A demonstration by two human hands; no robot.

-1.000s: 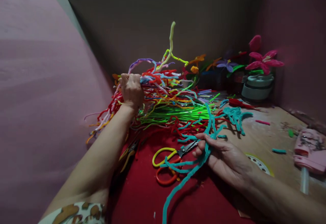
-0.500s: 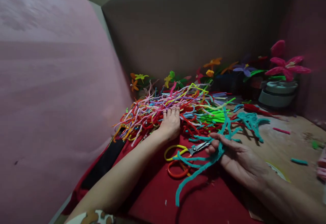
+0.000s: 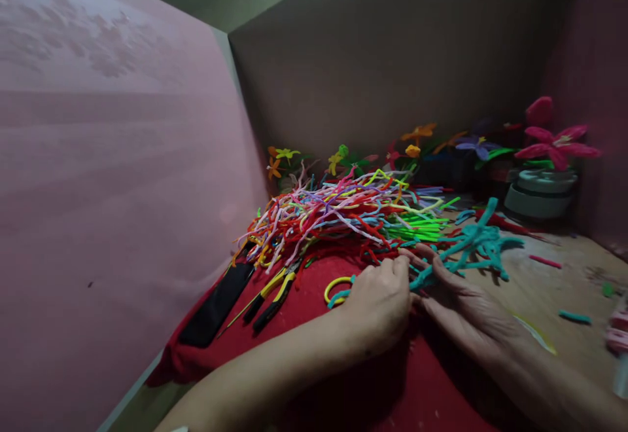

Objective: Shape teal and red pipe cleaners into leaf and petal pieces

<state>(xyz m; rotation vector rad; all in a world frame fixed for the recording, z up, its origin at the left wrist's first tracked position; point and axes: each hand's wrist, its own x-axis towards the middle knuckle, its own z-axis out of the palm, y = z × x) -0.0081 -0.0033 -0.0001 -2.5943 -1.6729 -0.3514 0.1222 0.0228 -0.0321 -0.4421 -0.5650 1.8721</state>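
Note:
My right hand [image 3: 458, 304] lies palm up on the red cloth [image 3: 314, 334], its fingers closed round a bunch of teal pipe cleaners [image 3: 471, 243] that fan out to the right. My left hand [image 3: 377, 304] sits right against it, back up, with its fingers curled down onto the same teal strands. It covers most of the scissors, of which only a yellow handle loop [image 3: 336, 283] shows. Just behind both hands is a big heap of mixed-colour pipe cleaners [image 3: 338, 213].
Yellow-handled pliers [image 3: 275, 291] and a black phone [image 3: 218, 304] lie on the cloth at the left. Pipe-cleaner flowers [image 3: 417, 136] line the back wall, and a pink flower [image 3: 557, 143] stands in a grey pot [image 3: 540, 195]. Short scraps dot the wooden table [image 3: 544, 281]. A pink wall closes the left.
My left hand let go of the raised mixed bundle, which now lies on the heap, then came back to join my right hand on the teal strands. The view shifted left.

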